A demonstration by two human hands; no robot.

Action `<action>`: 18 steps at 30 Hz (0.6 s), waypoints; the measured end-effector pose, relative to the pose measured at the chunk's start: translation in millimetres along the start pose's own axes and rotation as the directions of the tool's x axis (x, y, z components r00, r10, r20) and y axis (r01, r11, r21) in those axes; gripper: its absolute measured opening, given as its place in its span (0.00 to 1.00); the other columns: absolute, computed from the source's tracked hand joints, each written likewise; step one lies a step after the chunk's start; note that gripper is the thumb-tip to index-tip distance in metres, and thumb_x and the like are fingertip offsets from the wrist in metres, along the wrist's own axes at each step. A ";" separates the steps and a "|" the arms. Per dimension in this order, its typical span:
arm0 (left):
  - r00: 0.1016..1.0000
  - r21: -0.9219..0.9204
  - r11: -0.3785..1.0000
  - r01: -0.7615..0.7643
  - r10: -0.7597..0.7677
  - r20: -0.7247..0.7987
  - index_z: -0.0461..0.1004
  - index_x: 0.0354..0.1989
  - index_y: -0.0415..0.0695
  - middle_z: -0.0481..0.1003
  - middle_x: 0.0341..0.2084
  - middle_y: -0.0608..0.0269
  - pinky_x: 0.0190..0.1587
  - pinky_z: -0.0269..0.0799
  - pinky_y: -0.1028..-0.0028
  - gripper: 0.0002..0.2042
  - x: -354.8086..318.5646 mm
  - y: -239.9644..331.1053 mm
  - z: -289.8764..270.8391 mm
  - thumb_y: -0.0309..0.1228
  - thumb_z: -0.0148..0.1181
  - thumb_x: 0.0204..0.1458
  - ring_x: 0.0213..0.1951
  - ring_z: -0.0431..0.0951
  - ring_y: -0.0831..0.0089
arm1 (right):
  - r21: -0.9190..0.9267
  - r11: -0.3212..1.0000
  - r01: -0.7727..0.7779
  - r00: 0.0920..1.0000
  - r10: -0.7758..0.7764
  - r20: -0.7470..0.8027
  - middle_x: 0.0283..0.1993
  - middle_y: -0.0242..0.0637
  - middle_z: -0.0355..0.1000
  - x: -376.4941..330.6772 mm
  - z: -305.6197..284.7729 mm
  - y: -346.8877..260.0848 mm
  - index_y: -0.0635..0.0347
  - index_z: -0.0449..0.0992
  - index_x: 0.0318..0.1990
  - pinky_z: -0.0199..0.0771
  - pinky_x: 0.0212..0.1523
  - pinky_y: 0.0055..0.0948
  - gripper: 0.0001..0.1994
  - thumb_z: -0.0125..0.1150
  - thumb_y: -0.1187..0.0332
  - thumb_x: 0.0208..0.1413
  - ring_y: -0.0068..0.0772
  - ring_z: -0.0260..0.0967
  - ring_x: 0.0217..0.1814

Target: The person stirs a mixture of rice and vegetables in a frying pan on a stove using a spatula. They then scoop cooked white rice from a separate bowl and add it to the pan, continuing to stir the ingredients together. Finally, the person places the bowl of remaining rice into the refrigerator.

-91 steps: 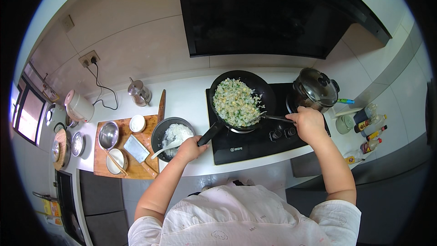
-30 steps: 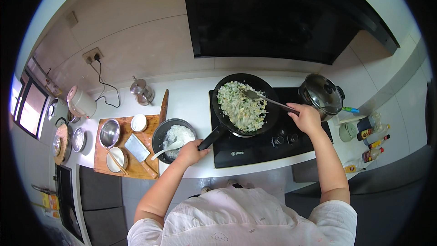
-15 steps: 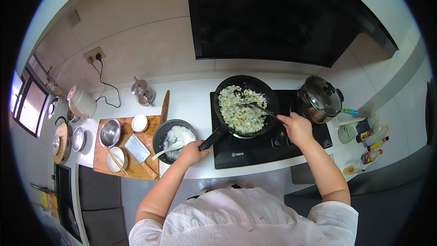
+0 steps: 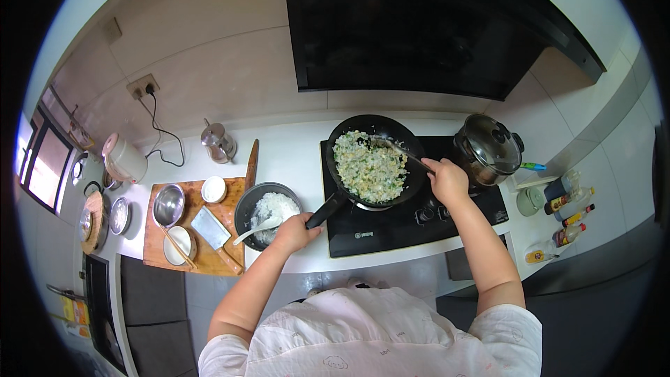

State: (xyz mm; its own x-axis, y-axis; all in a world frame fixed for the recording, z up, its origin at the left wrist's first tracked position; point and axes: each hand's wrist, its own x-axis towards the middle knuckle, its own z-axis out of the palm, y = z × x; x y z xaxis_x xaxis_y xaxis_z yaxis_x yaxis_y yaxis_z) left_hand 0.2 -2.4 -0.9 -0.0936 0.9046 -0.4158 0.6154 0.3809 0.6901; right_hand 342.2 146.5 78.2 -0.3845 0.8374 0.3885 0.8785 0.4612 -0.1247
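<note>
Gripping the pan handle [image 4: 326, 209] at the left edge of the stove [image 4: 391, 234] is the left hand [image 4: 294, 234]; the right hand [image 4: 448, 180] holds a spatula [image 4: 413, 158] in the chopped food [image 4: 368, 169].

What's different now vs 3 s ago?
The right hand moved left and slightly away from the person, carrying the spatula from the near right side of the frying pan to the far part of the rice mixture, whose outline shifted. Nothing newly grasped or released. Unchanged: left hand on the pan handle, cleaver, lidded pot.
</note>
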 end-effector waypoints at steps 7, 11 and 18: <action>1.000 0.050 0.999 -0.021 0.022 -0.019 0.76 0.44 0.47 0.77 0.24 0.55 0.34 0.73 0.66 0.18 0.6 0.5 0.3 0.42 0.62 0.47 0.27 0.79 0.62 | -0.014 1.000 -0.022 1.000 0.022 0.005 0.30 0.37 0.70 1.4 2.6 -1.3 0.45 0.79 0.45 0.73 0.32 0.41 0.17 0.63 0.72 0.45 0.45 0.71 0.32; 0.999 0.054 0.998 -0.038 0.039 -0.028 0.76 0.44 0.46 0.77 0.22 0.57 0.32 0.72 0.67 0.17 2.3 -1.6 1.7 0.42 0.62 0.48 0.24 0.78 0.64 | -0.057 0.998 0.014 1.000 -0.013 0.017 0.29 0.37 0.70 1.2 14.5 3.1 0.43 0.80 0.44 0.72 0.31 0.40 0.16 0.62 0.71 0.45 0.44 0.72 0.32; 0.998 0.058 0.997 -0.048 0.050 -0.030 0.76 0.42 0.45 0.74 0.16 0.61 0.26 0.71 0.71 0.16 -4.6 7.5 -2.6 0.40 0.62 0.48 0.17 0.75 0.71 | -0.072 0.996 0.045 0.999 -0.044 0.009 0.30 0.37 0.71 4.1 11.8 -4.6 0.41 0.80 0.43 0.73 0.31 0.39 0.15 0.60 0.72 0.46 0.43 0.73 0.31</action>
State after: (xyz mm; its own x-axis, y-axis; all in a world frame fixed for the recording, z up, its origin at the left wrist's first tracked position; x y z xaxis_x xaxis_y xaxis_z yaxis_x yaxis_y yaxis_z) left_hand 3.3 -3.2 7.7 -0.0864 0.9278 -0.3628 0.6637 0.3252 0.6736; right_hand 333.2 151.2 69.6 -0.4254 0.8190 0.3850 0.8786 0.4757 -0.0413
